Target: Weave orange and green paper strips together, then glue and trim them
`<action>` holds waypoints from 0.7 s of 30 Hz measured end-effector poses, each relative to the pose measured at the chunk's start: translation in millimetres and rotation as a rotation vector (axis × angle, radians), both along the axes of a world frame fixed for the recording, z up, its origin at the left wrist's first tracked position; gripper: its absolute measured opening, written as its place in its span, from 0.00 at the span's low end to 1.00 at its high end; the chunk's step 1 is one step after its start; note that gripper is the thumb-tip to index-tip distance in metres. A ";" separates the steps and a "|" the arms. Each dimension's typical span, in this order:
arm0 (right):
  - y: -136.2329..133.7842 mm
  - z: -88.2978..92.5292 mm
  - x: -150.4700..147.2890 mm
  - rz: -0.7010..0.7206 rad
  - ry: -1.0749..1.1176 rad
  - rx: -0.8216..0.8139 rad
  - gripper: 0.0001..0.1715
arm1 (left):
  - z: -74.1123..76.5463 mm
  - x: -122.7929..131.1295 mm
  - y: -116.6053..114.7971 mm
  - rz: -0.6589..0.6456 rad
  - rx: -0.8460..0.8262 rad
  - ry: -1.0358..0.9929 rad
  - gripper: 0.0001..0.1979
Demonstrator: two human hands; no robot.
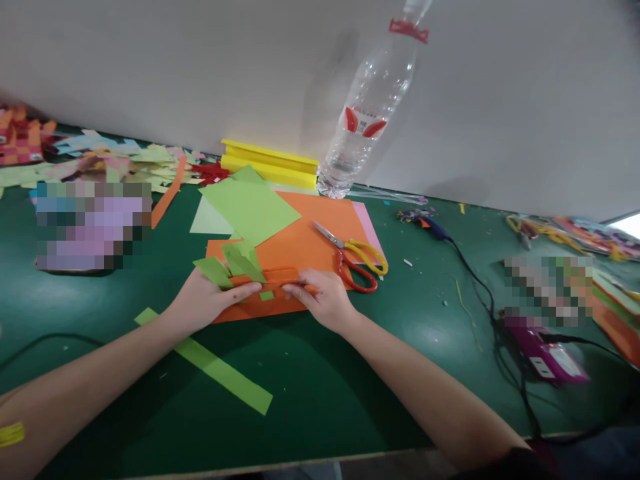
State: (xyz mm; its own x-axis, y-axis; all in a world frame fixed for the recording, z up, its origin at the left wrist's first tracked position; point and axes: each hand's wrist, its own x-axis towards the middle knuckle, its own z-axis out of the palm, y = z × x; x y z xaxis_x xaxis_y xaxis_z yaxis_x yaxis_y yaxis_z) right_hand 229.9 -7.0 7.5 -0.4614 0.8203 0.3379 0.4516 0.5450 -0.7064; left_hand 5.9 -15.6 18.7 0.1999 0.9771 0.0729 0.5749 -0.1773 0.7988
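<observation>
Left hand (pixel 213 300), right hand (pixel 325 300): both pinching | narrow orange paper band (pixel 280 275) | green strips (pixel 243 260) fanning upward

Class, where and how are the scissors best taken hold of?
Probably by the red and yellow handles, coming from the person's right and near side: the scissors lie with loops angled that way, while the blades point away to the far left.

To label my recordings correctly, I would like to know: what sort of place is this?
Probably a papercraft worktable: cut paper strips are heaped on a green tabletop, scissors lie partly on orange paper, and what looks like a glue gun lies to the right.
</observation>
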 end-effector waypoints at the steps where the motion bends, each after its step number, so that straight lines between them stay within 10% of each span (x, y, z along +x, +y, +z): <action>1: -0.1 0.2 -0.2 -0.001 0.002 -0.006 0.17 | 0.4 0.3 -0.2 0.003 0.007 0.006 0.16; 21: -2.4 6.6 -3.5 -0.082 0.071 -0.039 0.13 | 1.4 1.2 -2.9 0.012 -0.055 -0.027 0.14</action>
State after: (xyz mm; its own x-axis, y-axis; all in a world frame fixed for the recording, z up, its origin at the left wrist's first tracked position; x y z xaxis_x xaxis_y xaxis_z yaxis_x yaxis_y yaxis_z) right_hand 226.4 -9.4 14.1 -0.3678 0.8677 0.3343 0.4415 0.4794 -0.7585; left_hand 7.1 -18.4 20.2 0.1869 0.9821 0.0238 0.5546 -0.1255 0.8226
